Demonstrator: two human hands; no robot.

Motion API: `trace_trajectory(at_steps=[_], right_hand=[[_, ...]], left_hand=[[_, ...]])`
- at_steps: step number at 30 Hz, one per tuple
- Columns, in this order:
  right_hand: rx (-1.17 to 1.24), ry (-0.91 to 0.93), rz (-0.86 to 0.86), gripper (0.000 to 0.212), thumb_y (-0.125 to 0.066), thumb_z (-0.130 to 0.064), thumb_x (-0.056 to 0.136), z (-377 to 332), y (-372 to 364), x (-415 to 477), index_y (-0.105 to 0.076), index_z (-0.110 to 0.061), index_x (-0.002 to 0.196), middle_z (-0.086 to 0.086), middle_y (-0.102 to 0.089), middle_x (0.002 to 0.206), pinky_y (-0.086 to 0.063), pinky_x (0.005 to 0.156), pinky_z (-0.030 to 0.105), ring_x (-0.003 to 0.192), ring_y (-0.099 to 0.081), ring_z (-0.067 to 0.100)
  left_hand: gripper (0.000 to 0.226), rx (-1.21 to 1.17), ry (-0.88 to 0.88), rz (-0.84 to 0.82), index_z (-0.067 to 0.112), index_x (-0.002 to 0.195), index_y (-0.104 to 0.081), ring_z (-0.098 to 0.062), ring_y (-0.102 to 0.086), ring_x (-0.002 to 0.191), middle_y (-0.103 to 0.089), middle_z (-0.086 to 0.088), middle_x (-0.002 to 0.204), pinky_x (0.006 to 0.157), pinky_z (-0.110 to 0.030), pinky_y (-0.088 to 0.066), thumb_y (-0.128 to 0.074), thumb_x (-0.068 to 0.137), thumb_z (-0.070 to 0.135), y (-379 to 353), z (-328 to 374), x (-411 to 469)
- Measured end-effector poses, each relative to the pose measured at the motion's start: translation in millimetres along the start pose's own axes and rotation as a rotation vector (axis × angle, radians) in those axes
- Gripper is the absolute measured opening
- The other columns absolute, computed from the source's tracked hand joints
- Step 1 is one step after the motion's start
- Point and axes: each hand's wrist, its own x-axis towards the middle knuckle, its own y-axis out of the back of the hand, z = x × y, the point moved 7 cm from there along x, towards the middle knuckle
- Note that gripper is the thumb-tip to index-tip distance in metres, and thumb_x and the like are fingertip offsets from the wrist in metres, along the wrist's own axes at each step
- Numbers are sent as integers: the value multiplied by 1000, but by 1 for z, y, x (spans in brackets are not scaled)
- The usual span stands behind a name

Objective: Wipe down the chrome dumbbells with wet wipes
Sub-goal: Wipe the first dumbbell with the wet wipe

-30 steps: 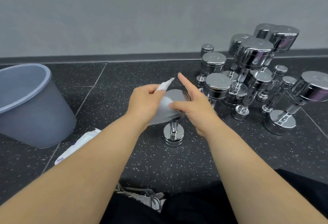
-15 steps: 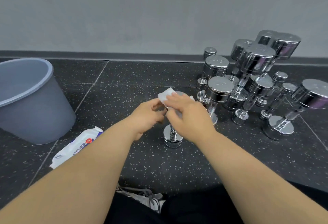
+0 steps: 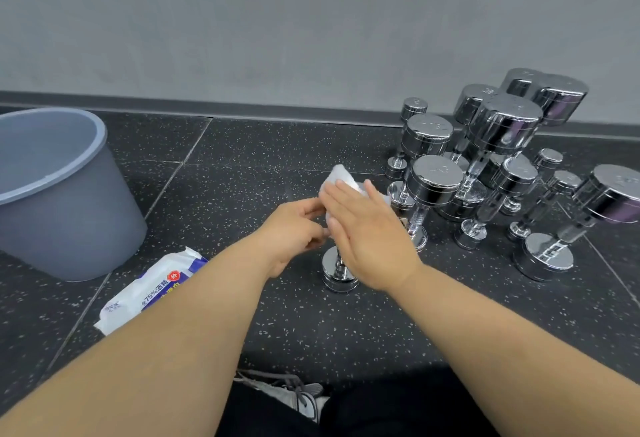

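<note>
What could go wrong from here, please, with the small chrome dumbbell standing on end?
The small chrome dumbbell stands on one narrow end, so the right hand pressing the white wet wipe onto its top might tip it. The upright chrome dumbbells close beside it could then be knocked over.

The right hand (image 3: 367, 228) lay flat on a wipe (image 3: 341, 176), apparently draped over the hidden top of an upright dumbbell (image 3: 337, 273). The left hand (image 3: 294, 228) pinched the wipe's near edge. More dumbbells (image 3: 502, 124) stood clustered just right, with a grey bin (image 3: 69, 211) and wipe pack (image 3: 152, 291) to the left.
</note>
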Motion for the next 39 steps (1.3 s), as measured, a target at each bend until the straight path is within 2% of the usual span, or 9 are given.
trace_trajectory(at_steps=[6,13,17,19,22,26,31,35,39], right_hand=[[24,27,-20,54,-20,-28,99,0,4,-7,-56,-7,132,8,-57,138,-12,120,38,135,-46,28],[522,-429,210,49,-26,-27,107,25,-6,-31,-22,-22,156,-7,-11,164,0,98,-7,146,-9,-2],[880,-598,251,63,-30,-35,106,-14,-27,-55,4,-23,157,-11,2,164,-2,118,16,149,0,3],[1068,-767,291,62,-32,-52,100,14,-29,-37,-23,-26,155,-7,-28,159,-21,120,34,145,-27,14],[1367,-918,301,55,-31,-60,96,39,-28,-17,-56,-24,129,-3,-62,127,-41,107,39,116,-57,16],[1051,-731,361,58,-30,-44,101,3,-32,-42,-19,-28,156,-17,-25,155,-21,118,30,141,-26,4],[1060,-1023,234,65,-22,-60,97,50,-29,-10,-63,-14,119,8,-66,117,-48,95,40,106,-61,27],[683,-524,23,67,-18,-56,103,44,13,24,-75,-20,101,4,-70,99,-44,77,29,92,-63,17],[295,-367,-282,78,-13,-58,102,44,24,50,-73,-8,101,11,-68,101,-40,82,32,97,-61,25]], left_hand=[[55,-15,11,12,26,112,-64,-21,-58,89,-67,9,117,94,-38,-50,-49,86,-20,0,0,1],[58,4,17,14,22,126,-62,-16,-63,89,-67,12,117,88,-30,-54,-52,86,-19,0,0,6],[58,84,-13,-22,24,123,-65,-15,-58,82,-69,16,116,78,-31,-48,-54,85,-18,-2,2,5],[61,86,-27,-13,26,123,-65,-17,-56,82,-69,16,116,79,-34,-47,-52,84,-20,-2,1,5],[65,133,-40,12,28,125,-64,-13,-56,81,-68,14,119,78,-35,-48,-51,82,-19,-3,0,5],[61,147,-42,5,33,107,-70,-15,-57,80,-73,12,111,74,-32,-45,-50,82,-19,-4,3,6],[65,143,7,25,22,131,-61,-15,-57,82,-67,9,122,83,-32,-53,-47,84,-20,-2,1,6],[61,125,62,93,20,138,-53,-14,-64,100,-64,14,117,99,-37,-53,-42,89,-15,1,4,4],[44,136,138,368,13,136,-53,-17,-67,95,-61,-2,109,93,-37,-55,-40,96,-3,33,0,6]])
